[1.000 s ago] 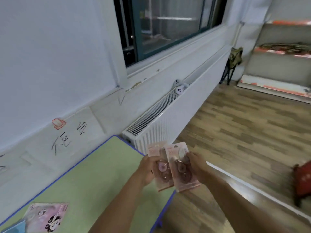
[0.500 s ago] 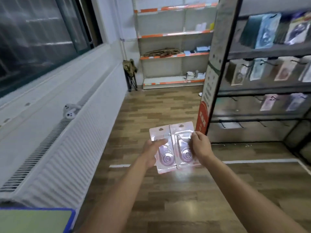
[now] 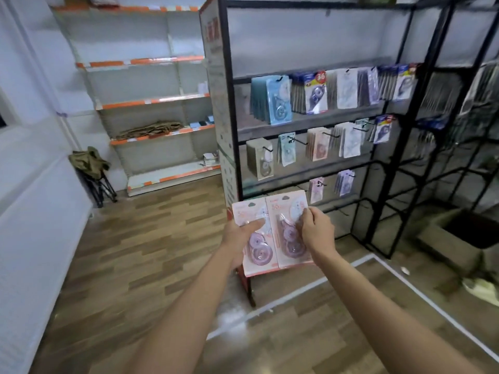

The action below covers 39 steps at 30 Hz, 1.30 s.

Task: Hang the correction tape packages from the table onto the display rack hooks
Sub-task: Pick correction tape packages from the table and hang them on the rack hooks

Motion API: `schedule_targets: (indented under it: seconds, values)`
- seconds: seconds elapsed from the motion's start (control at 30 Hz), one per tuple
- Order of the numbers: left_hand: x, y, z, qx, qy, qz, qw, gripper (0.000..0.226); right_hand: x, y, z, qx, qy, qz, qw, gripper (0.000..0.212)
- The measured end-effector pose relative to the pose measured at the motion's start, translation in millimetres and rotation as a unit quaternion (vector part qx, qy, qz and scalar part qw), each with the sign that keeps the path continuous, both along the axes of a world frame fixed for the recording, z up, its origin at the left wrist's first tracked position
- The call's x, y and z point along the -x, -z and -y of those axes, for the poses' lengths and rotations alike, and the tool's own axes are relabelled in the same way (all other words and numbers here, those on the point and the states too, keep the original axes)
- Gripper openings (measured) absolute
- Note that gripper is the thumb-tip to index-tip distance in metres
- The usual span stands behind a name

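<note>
Holding two pink correction tape packages side by side in front of the black display rack (image 3: 232, 109), below its lower hooks. Left hand (image 3: 240, 238) gripping the left package (image 3: 256, 244), thumb laid across its front. Right hand (image 3: 316, 233) pinching the right package (image 3: 286, 228) at its blister. Packages touching edge to edge, upright, slightly tilted. Hanging already on the hooks, other packages (image 3: 272, 101) in rows.
</note>
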State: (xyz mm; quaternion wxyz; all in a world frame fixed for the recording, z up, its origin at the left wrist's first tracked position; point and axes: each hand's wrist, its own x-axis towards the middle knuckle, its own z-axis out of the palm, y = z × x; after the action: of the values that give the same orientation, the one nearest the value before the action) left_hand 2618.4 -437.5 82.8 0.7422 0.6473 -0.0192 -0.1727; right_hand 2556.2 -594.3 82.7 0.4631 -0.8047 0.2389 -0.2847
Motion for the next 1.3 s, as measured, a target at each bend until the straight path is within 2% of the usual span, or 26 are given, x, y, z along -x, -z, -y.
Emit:
schedule_targets:
  seconds: [0.1, 0.2, 0.37, 0.53, 0.7, 0.8, 1.0, 1.3]
  values:
    - [-40, -9, 45, -0.013, 0.012, 0.024, 1.000, 0.018, -31, -8, 40, -0.007, 0.027, 0.022, 0.999, 0.035]
    - [-71, -9, 87, -0.036, 0.032, 0.043, 0.998, 0.016, -53, -6, 74, -0.016, 0.062, 0.028, 0.998, 0.032]
    - [-104, -5, 158, -0.052, 0.056, 0.025, 0.997, 0.012, -81, 9, 136, -0.088, 0.073, 0.034, 0.993, 0.029]
    - [-131, -2, 245, -0.057, 0.073, 0.009, 0.996, 0.014, -107, 20, 219, -0.138, 0.061, 0.036, 0.988, 0.013]
    - [-165, -3, 350, -0.020, 0.066, -0.022, 0.997, 0.026, -138, 15, 324, -0.138, 0.070, 0.034, 0.987, 0.012]
    - [-182, -1, 400, -0.030, 0.049, 0.014, 0.998, 0.020, -154, 8, 381, -0.128, 0.061, 0.022, 0.990, 0.016]
    - [-221, -1, 462, -0.050, -0.018, 0.031, 0.998, 0.008, -197, -1, 450, -0.107, 0.034, 0.015, 0.994, 0.018]
    - [-300, 11, 515, -0.090, -0.049, 0.084, 0.991, 0.015, -274, 16, 493, -0.131, -0.042, 0.006, 0.991, 0.006]
